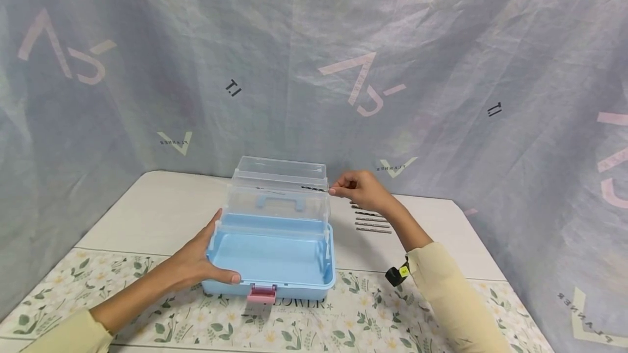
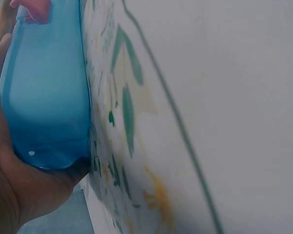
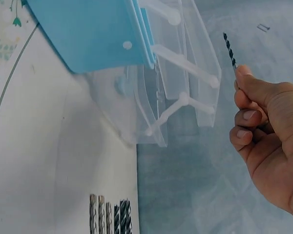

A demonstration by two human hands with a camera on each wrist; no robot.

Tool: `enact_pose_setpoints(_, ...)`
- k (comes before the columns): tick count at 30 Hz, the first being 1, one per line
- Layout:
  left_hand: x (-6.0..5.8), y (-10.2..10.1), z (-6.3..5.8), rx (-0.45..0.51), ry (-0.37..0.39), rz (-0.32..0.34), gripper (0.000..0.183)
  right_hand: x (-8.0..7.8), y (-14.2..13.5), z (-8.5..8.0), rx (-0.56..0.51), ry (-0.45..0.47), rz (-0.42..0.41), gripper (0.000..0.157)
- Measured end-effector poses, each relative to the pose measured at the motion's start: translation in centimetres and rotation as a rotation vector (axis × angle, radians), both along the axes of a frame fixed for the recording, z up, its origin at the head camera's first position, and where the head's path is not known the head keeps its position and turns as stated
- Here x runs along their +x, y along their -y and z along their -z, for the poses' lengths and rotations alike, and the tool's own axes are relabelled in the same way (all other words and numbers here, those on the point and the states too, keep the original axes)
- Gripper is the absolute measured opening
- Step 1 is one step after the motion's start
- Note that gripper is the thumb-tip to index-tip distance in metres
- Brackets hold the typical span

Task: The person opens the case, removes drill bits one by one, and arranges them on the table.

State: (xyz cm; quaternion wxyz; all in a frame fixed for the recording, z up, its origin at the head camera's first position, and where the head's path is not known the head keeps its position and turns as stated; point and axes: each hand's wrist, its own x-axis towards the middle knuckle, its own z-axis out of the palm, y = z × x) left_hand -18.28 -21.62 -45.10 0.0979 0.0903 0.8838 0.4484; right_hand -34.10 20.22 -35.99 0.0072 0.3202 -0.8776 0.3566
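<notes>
A light-blue toolbox [image 1: 294,290] stands with its clear lid and clear tiered trays [image 1: 279,180] raised at the back. My left hand [image 1: 203,260] grips its left front corner, thumb along the front and fingers on the side; the left wrist view shows the hand wrapped around the blue wall [image 2: 49,97]. Between thumb and index finger, my right hand [image 1: 360,189] pinches a drill bit [image 1: 314,188] by its plain end, the dark spiral part pointing left over the upper tray. The right wrist view shows this drill bit [image 3: 229,48] raised beside the clear trays.
Several drill bits [image 1: 373,220] lie in a row on the white table right of the box. A thin dark piece [image 1: 270,190] shows in an upper tray. A pink latch [image 1: 262,293] hangs at the box front. Grey printed cloth [image 1: 294,97] hangs behind the table.
</notes>
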Motion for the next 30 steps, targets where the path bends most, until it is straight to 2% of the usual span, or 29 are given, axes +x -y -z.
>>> enact_pose_setpoints(11,-0.1,0.0,0.2,-0.023,0.006,0.008,0.170,0.7,-2.5,0.3,-0.005,0.029,0.052,0.014)
enact_pose_setpoints(23,0.1,0.1,0.2,-0.053,-0.028,0.008,0.168,0.8,-5.2,1.3,-0.031,0.019,0.060,0.014)
enact_pose_setpoints(30,0.0,0.1,0.2,-0.048,-0.021,0.014,0.168,1.2,-7.2,2.0,-0.011,0.033,0.085,0.016)
